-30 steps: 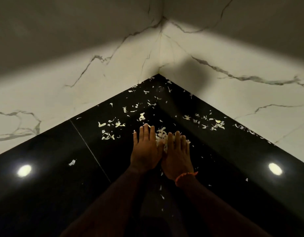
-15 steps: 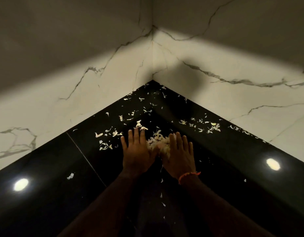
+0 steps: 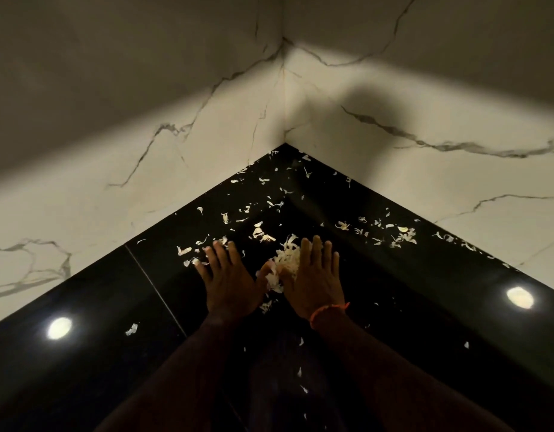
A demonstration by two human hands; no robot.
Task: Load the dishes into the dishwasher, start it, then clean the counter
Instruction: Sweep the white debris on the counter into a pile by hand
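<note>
A glossy black counter runs into a corner between two marble walls. Pale peel scraps lie scattered across it, thickest toward the corner and along the right wall. My left hand lies flat on the counter with fingers spread and straight. My right hand lies flat beside it, an orange band at its wrist. A small heap of scraps sits between the two hands, against the thumb side of my right hand.
White marble walls with grey veins close in the corner behind the scraps. Two ceiling lights reflect on the counter, one at the left and one at the right. A seam crosses the counter left of my hands.
My hands have moved apart from touching side by side. The scraps between them have gathered into a bigger heap. My left hand has slid left with its fingers spread.
</note>
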